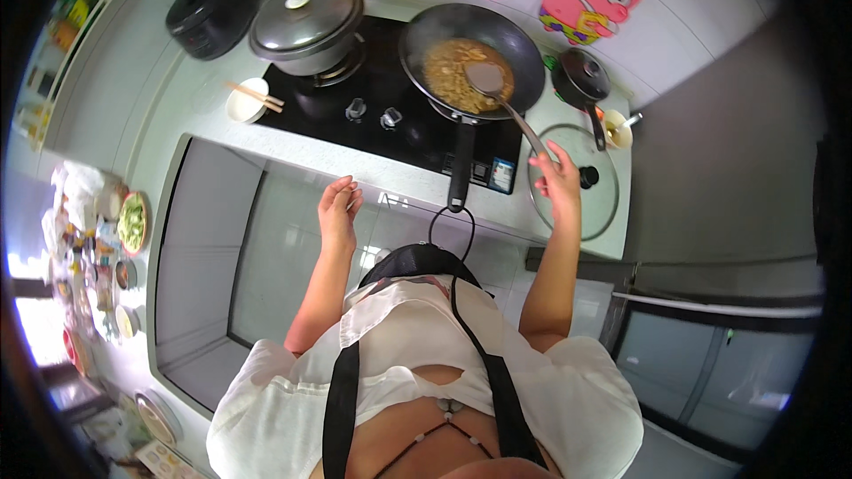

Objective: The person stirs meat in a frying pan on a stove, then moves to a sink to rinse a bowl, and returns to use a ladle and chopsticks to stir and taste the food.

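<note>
My right hand (557, 181) grips the end of a metal spatula (525, 124), whose broad head rests in the food inside a dark wok (524, 49). Brownish chopped food (451, 80) in sauce covers the wok's bottom, with some haze above it. The wok stands on the right burner of a black glass cooktop (306, 115), its long black handle pointing toward me. Over the counter's front edge hangs my left hand (337, 204), with loosely curled fingers and nothing visible in them.
Left of the wok is a lidded silver pot (306, 22), then a black rice cooker (210, 11). A white bowl (247, 102) with chopsticks sits nearby. On the right are a glass lid (555, 204), a small black lidded pan (581, 77) and a cup (619, 130).
</note>
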A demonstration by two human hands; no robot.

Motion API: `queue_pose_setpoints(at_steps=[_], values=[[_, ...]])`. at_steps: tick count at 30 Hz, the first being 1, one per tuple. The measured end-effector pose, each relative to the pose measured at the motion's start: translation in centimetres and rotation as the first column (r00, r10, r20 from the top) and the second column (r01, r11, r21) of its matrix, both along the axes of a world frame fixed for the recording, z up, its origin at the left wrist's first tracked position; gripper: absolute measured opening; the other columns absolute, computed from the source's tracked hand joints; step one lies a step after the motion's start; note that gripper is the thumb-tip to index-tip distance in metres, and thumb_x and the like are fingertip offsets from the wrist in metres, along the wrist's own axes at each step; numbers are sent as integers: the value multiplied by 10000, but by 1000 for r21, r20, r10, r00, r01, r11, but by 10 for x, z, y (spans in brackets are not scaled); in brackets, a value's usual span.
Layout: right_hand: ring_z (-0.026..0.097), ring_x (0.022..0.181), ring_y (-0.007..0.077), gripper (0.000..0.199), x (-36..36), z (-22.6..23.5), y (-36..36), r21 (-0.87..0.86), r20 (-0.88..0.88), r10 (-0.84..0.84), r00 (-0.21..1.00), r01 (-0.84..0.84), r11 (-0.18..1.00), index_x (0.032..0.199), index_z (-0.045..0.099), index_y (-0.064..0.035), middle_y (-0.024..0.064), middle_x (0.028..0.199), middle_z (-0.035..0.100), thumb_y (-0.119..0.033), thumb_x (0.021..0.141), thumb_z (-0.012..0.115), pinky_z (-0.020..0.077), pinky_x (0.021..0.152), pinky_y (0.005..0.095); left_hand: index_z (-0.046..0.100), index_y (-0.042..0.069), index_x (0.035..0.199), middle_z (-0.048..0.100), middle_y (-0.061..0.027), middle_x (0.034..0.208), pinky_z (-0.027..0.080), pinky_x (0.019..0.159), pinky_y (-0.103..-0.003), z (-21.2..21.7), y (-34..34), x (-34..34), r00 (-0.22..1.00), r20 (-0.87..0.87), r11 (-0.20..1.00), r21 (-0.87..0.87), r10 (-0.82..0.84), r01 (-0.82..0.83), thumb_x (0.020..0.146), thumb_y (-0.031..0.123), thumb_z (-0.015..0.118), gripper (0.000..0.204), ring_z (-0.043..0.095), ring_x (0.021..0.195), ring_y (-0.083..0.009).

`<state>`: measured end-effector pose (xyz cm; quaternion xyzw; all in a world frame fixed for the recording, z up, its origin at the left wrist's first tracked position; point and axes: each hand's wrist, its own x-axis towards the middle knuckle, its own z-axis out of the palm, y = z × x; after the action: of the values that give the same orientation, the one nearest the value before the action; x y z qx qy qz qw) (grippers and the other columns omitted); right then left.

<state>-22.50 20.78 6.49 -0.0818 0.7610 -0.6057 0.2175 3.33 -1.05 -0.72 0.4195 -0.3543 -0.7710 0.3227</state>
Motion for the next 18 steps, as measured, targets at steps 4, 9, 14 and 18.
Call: queue_pose_setpoints(at_steps=[4, 9, 14, 18], values=[[514, 555, 87, 454, -1, -3, 13, 172, -166, -64, 984, 93, 981, 1202, 435, -84, 63, 854, 616, -265, 811, 579, 364, 402, 209, 539, 55, 973, 551, -17, 881, 452, 716, -234, -1, -11, 0, 998, 22, 999, -1, 54, -54, 819, 57, 454, 176, 531, 779, -99], [476, 603, 74, 188, 12, -1, 6, 227, -795, -10, 606, 313, 922, 922, 582, -49, 7, 718, 553, -177, 784, 596, 377, 492, 229, 542, 60, 955, 544, -2, 856, 442, 706, -217, 2, -35, 15, 989, 43, 989, -35, 143, -141, 821, 63, 455, 159, 529, 761, -89], [360, 526, 36, 183, 68, 18, -74, -31, -552, 14, 834, -37, 999, 673, 510, -30, -33, 569, 432, -127, 812, 576, 313, 482, 185, 545, 69, 942, 544, 7, 845, 440, 698, -215, -2, -61, 40, 971, 45, 971, -54, 236, -234, 825, 77, 461, 145, 531, 762, -85], [361, 475, 40, 255, 125, 21, -146, -294, -330, 232, 915, -333, 896, 647, 472, -45, -20, 553, 433, -155, 877, 483, 278, 425, 183, 553, 85, 939, 552, 3, 832, 441, 704, -218, -15, -88, 65, 968, 95, 972, 13, 231, -233, 825, 78, 472, 140, 537, 777, -92]])
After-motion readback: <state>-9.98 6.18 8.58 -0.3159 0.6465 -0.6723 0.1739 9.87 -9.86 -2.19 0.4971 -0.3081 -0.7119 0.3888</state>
